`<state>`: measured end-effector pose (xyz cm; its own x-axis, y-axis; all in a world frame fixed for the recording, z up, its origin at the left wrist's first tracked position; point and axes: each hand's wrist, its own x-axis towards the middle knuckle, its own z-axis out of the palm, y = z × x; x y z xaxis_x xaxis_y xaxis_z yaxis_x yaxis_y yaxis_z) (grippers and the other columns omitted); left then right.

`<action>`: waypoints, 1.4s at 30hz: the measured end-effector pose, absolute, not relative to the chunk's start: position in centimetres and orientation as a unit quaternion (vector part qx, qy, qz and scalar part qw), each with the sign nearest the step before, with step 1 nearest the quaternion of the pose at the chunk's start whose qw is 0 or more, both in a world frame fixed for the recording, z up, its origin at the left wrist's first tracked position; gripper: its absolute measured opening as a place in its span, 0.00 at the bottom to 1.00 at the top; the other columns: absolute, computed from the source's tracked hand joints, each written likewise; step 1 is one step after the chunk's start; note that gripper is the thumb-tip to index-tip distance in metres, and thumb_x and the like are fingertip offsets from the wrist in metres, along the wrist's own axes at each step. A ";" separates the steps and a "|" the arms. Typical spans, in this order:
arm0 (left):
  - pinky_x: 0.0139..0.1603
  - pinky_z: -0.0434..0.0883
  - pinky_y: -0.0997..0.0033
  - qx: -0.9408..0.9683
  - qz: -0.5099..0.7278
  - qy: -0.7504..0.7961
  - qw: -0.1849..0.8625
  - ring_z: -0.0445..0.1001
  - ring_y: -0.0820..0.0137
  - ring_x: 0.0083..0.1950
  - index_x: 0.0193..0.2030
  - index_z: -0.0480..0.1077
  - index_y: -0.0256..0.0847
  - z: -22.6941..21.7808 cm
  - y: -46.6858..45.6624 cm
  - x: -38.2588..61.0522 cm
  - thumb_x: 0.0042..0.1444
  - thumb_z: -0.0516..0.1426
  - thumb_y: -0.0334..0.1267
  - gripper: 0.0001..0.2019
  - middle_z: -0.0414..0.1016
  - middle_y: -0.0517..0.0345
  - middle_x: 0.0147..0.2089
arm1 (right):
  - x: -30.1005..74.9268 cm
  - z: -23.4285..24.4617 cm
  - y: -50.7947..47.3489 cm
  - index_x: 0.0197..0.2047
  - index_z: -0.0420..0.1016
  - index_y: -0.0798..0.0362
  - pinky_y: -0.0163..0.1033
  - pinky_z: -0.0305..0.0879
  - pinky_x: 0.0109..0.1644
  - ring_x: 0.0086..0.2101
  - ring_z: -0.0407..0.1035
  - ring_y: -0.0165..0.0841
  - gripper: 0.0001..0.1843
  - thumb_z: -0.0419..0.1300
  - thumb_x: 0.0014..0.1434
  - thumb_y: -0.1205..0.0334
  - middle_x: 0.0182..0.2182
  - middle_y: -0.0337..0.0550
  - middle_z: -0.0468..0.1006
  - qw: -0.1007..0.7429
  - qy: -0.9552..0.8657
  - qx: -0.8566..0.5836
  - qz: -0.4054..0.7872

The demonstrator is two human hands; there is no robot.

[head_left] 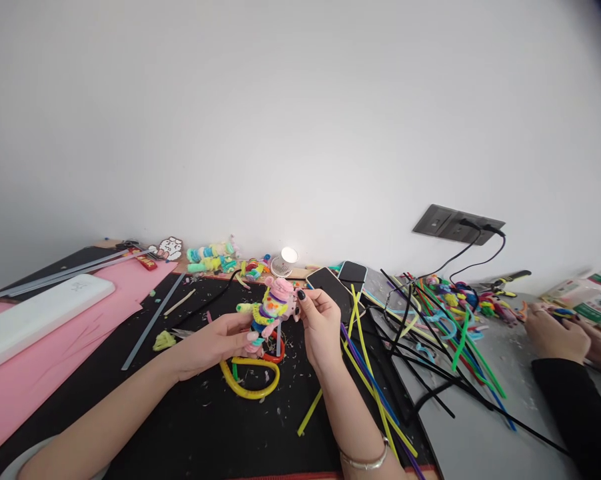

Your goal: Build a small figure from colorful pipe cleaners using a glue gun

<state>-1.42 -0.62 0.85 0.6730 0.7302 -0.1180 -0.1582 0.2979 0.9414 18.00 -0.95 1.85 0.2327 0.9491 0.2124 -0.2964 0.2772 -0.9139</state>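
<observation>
In front of me, over the black mat (180, 413), is a small fuzzy pipe-cleaner doll (270, 308) with a pink top and yellow, blue and green bands. My left hand (223, 343) grips its lower part between thumb and fingers. My right hand (320, 325) is closed in a pinch at the doll's right side, by a small pale pink part with dark spots. Directly below the doll lies a glossy yellow loop (253, 393), with a red loop partly hidden behind it. Yellow pipe cleaners (385, 413) run beside my right forearm.
On the left, a white elongated device (50, 317) rests on pink sheets (145, 277). Finished-looking fuzzy pieces (210, 257) and phones (325, 287) line the wall. Black pipe cleaners (430, 367) spread to the right. Another person's hands (555, 333) work at far right, near yellow-black pliers (505, 281).
</observation>
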 end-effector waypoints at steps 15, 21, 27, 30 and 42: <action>0.50 0.71 0.67 0.525 0.289 0.293 0.745 0.73 0.68 0.45 0.54 0.73 0.49 0.4 -0.5 -1.6 0.55 0.63 0.43 0.19 0.73 0.54 0.53 | 17.9 1.9 -1.0 0.26 0.72 0.55 0.32 0.56 0.26 0.21 0.59 0.25 0.14 0.68 0.51 0.53 0.20 0.34 0.68 0.672 -0.414 -0.374 0.486; 0.53 0.69 0.66 0.542 0.275 0.283 0.742 0.71 0.67 0.49 0.58 0.70 0.50 0.1 -0.3 -1.8 0.57 0.61 0.44 0.21 0.69 0.54 0.59 | 17.9 2.0 -1.1 0.26 0.72 0.53 0.34 0.56 0.26 0.21 0.59 0.26 0.14 0.67 0.52 0.53 0.20 0.35 0.69 0.669 -0.426 -0.371 0.482; 0.55 0.68 0.64 0.545 0.269 0.279 0.743 0.69 0.65 0.53 0.60 0.67 0.51 -0.2 -0.1 -1.8 0.58 0.60 0.44 0.23 0.67 0.55 0.61 | 17.8 2.3 -1.4 0.24 0.72 0.47 0.38 0.57 0.23 0.21 0.63 0.29 0.12 0.65 0.53 0.51 0.20 0.37 0.70 0.659 -0.465 -0.389 0.445; 0.56 0.68 0.63 0.547 0.269 0.277 0.743 0.69 0.64 0.55 0.61 0.66 0.51 -0.4 -0.1 -1.8 0.59 0.60 0.43 0.23 0.67 0.55 0.61 | 17.9 2.3 -1.4 0.23 0.70 0.45 0.39 0.54 0.21 0.20 0.64 0.30 0.14 0.62 0.56 0.49 0.18 0.38 0.70 0.649 -0.501 -0.403 0.406; 0.57 0.69 0.61 0.567 0.258 0.270 0.734 0.69 0.62 0.57 0.60 0.68 0.50 -0.5 -0.1 -1.6 0.59 0.59 0.43 0.21 0.70 0.56 0.60 | 17.6 1.9 -1.3 0.26 0.68 0.46 0.40 0.57 0.21 0.21 0.65 0.31 0.13 0.59 0.59 0.52 0.20 0.40 0.69 0.643 -0.528 -0.402 0.383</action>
<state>-1.64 -0.10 -0.49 0.7207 0.6853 -0.1047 -0.0727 0.2249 0.9717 17.60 -1.26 1.87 0.1489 0.9165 0.3712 -0.0679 0.3840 -0.9208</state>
